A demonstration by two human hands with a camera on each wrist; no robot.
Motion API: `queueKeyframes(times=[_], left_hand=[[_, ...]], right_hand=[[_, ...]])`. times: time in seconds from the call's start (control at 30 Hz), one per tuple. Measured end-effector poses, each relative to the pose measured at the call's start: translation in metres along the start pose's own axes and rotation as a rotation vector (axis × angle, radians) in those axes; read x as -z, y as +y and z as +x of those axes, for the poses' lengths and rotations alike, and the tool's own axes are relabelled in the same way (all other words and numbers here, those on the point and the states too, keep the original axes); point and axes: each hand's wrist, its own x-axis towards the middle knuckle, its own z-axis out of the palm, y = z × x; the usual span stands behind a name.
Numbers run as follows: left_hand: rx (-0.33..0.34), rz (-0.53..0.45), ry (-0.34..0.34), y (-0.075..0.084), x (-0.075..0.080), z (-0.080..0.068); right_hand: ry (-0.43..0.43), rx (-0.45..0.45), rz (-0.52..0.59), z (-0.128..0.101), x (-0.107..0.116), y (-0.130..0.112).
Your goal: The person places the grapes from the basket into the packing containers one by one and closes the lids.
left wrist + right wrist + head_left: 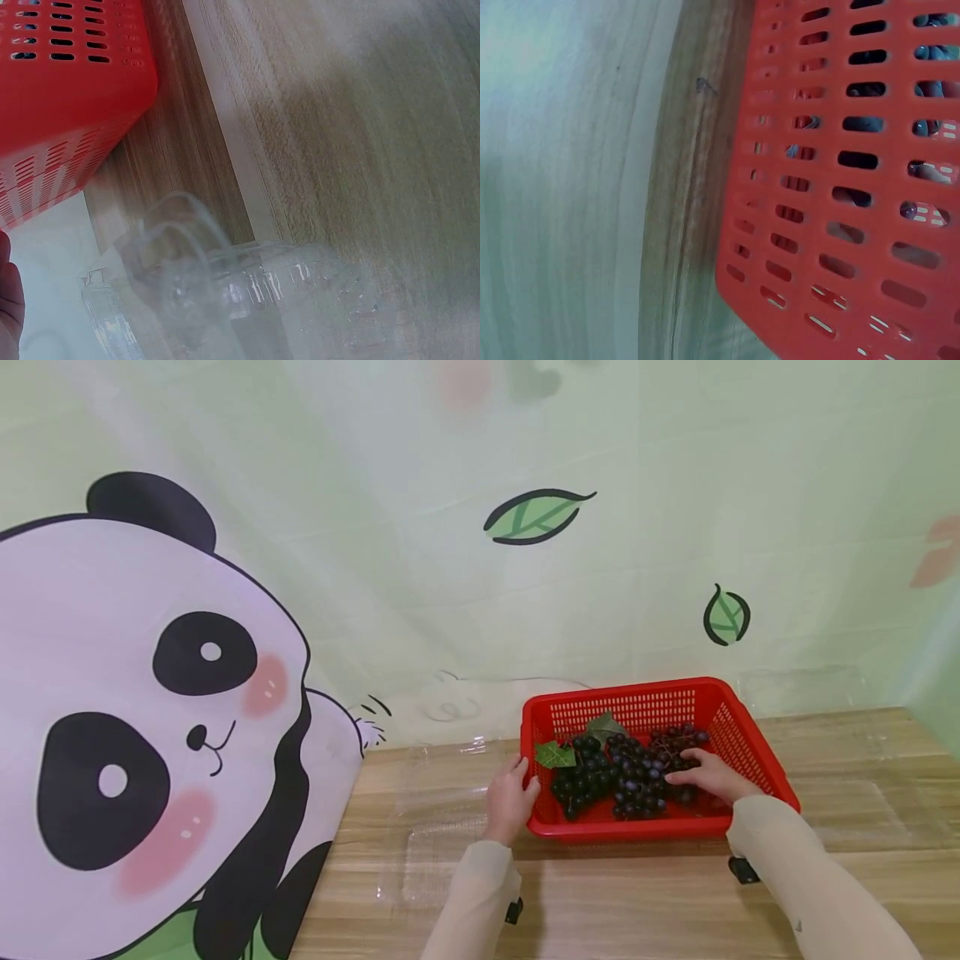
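A red basket (750, 752) with slotted walls sits on the wooden table (862, 827), close to the panda-and-leaf backdrop (150, 693), and holds bunches of dark grapes (622, 772) with a few green leaves (555, 754). The left hand (510, 797) is set against the basket's near-left corner, thumb hooked over the rim and fingers wrapped round the outside wall; judging by that hold, it steadies the light basket so it does not slide while the other hand works inside. The right hand (708, 775) reaches over the front rim and lies on the right-hand bunch, fingers curled down over the grapes in what looks like a gathering grip, though how firmly it pinches them cannot be told. A clear plastic clamshell box (247, 300) lies on the table just left of the basket, near the left wrist. Its see-through walls make it hard to tell whether the lid is up or down.
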Motion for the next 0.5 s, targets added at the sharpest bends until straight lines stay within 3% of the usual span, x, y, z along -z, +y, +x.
queueKeyframes(times=[0.2,0.5], left_hand=[[0.022,-0.018,-0.023,0.0006,0.0009,0.0004],[0.034,-0.024,-0.043,0.0004,0.0,0.0007]], right_hand=[[-0.022,-0.09,0.187,0.0009,0.0014,-0.0018],[-0.047,-0.124,0.229,0.0002,0.0008,-0.0059]])
